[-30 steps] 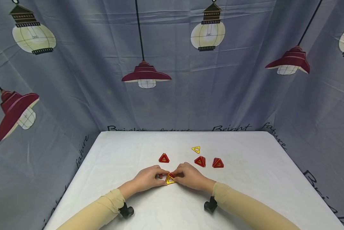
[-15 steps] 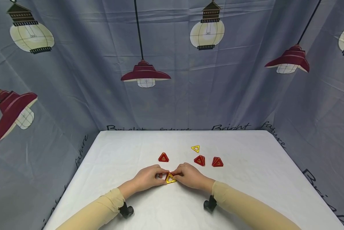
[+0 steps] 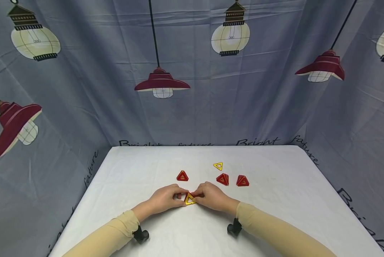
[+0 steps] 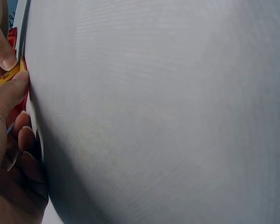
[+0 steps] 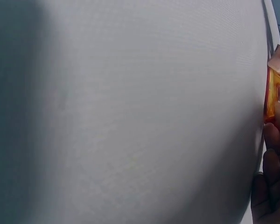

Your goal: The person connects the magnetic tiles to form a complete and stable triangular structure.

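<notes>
Near the middle of the table, a yellow triangular frame tile (image 3: 190, 203) stands tilted against red tile faces, forming a small pyramid. My left hand (image 3: 167, 198) pinches its left side between thumb and fingers. From the right, my right hand (image 3: 213, 197) pinches the same piece. In the left wrist view, a thumb presses the yellow tile (image 4: 11, 73), with red edges (image 4: 25, 98) behind it. The right wrist view catches the yellow tile (image 5: 271, 95) at its right edge, a thumb at its top corner. My fingers hide much of the red part.
Beyond the hands, a red pyramid (image 3: 182, 176) sits left of centre. Two more, a red pyramid (image 3: 222, 179) and another red pyramid (image 3: 242, 181), stand to the right. A flat yellow triangle (image 3: 220, 169) lies behind them on the white table (image 3: 140, 164). Printed curtains surround the table.
Both hands keep their hold in nearly the same place. The yellow tile between them has shifted very slightly. The other pieces stay put, and the head view has moved a little.
</notes>
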### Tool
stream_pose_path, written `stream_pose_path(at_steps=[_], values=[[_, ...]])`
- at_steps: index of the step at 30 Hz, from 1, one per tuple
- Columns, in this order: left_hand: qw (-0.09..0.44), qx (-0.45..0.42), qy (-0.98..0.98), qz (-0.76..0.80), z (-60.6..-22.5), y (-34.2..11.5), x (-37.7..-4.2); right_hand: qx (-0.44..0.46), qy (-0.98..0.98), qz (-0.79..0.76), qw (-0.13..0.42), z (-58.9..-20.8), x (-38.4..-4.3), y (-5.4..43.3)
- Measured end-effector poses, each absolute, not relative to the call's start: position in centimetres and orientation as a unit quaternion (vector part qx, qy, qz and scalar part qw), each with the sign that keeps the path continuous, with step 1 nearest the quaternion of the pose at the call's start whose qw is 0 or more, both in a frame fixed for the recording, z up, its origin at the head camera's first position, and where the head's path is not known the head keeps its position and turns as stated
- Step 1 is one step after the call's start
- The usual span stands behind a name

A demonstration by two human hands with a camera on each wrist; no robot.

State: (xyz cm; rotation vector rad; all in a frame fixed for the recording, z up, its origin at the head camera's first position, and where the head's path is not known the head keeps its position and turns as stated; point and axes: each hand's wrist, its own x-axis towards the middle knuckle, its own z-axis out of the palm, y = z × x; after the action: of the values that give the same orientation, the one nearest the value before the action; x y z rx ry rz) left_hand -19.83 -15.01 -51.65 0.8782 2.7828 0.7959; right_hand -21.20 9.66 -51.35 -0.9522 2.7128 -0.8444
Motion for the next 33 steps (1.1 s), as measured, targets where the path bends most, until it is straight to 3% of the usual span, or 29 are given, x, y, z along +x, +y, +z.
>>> stream_pose_path(at_steps=[14,25,33], values=[[0.057,0.284,0.920,0.264,-51.69,-14.88,-19.65,-0.335,0.904,-0.261,0.048,-52.15,-21.32,10.00],[0.064,0.287,0.915,0.277,-51.30,-15.25,-19.56,-0.291,0.922,-0.257,0.012,-52.27,-21.07,10.19],[-0.003,0.278,0.922,0.270,-51.65,-15.16,-19.73,-0.282,0.928,-0.245,-0.008,-52.21,-20.92,9.81]])
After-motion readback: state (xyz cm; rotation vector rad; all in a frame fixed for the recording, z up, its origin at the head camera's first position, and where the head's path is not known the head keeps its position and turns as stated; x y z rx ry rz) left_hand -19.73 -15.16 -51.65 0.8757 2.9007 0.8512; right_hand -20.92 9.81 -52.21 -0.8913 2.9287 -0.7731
